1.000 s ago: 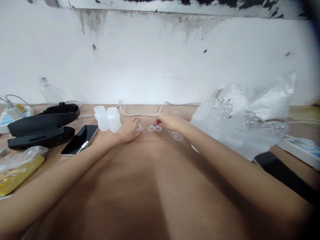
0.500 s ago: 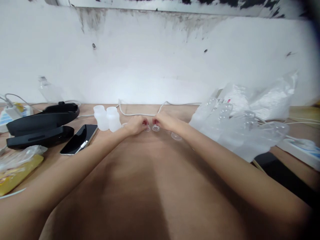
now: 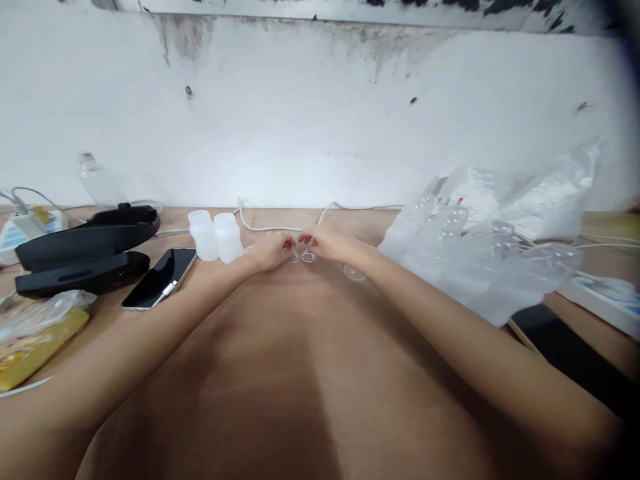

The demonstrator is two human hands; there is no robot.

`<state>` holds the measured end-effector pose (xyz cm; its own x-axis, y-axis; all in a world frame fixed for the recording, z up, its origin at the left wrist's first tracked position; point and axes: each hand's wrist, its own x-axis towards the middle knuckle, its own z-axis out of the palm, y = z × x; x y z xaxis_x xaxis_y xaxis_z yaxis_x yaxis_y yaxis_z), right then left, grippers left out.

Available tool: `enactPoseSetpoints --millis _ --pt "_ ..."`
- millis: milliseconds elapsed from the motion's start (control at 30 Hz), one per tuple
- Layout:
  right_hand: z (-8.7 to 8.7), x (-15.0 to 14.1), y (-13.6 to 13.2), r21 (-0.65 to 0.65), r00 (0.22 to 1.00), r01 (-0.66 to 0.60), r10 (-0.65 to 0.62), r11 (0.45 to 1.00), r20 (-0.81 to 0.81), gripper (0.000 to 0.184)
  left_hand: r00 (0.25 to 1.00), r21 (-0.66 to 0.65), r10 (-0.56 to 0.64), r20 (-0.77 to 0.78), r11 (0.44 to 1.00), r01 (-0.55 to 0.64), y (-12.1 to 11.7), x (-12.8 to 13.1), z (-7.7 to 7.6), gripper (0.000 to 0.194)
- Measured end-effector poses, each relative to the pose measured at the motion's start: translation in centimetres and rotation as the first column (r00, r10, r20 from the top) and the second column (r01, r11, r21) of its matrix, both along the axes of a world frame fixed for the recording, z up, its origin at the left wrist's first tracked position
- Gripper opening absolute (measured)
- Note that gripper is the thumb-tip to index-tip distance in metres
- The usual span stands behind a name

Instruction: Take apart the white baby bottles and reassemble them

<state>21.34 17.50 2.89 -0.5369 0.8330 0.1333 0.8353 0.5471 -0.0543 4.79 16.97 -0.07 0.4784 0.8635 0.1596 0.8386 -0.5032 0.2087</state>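
Close together near the back of the table, both my hands work low over small clear round plastic pieces. My left hand [image 3: 273, 251] is closed in a pinch, its fingertips at one clear disc [image 3: 293, 257] that they partly hide. Opposite it, my right hand [image 3: 324, 243] has bent fingers reaching toward the left one, with its thumb side at another clear disc [image 3: 309, 256]. A third flat disc [image 3: 354, 272] lies under my right wrist. Left of my left hand stand two frosted white plastic bottles [image 3: 229, 239], and a further clear rim shows beside them, mostly hidden.
Several frosted containers with clear domed tops [image 3: 465, 260] lie at right before a white plastic bag [image 3: 540, 193]. A black case [image 3: 85, 240], phone [image 3: 160, 280] and yellow packet [image 3: 40, 347] are at left. A dark phone [image 3: 565, 340] lies right. A white cable [image 3: 280, 229] runs along the wall.
My right hand has shifted slightly left toward my left hand, its fingers less tightly curled, and the disc by it moved left too. My left hand stays nearly in place.
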Motion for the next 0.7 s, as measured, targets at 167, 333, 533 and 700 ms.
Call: enactPoseSetpoints --millis 167,333,533,700 --pt "0.2 1.6 -2.5 0.158 0.959 0.282 -0.274 0.946 -0.073 0.037 0.999 0.097 0.027 0.025 0.995 -0.029 -1.8 -0.4 0.9 0.039" --pt "-1.7 3.3 -3.3 0.085 0.926 0.378 -0.378 0.922 -0.023 0.034 0.999 0.185 -0.032 -0.029 0.982 0.037 -6.4 -2.0 2.6 0.033" --pt "-2.8 3.1 -2.1 0.033 0.967 0.254 -0.255 0.967 0.0 0.036 0.987 0.247 -0.081 -0.137 0.963 0.113 -10.1 -4.0 2.4 0.032" --pt "-2.8 2.0 -1.4 0.02 0.98 0.199 -0.2 0.98 0.02 0.035 0.983 0.253 -0.106 -0.147 0.957 0.141 -10.8 -4.6 1.9 0.031"
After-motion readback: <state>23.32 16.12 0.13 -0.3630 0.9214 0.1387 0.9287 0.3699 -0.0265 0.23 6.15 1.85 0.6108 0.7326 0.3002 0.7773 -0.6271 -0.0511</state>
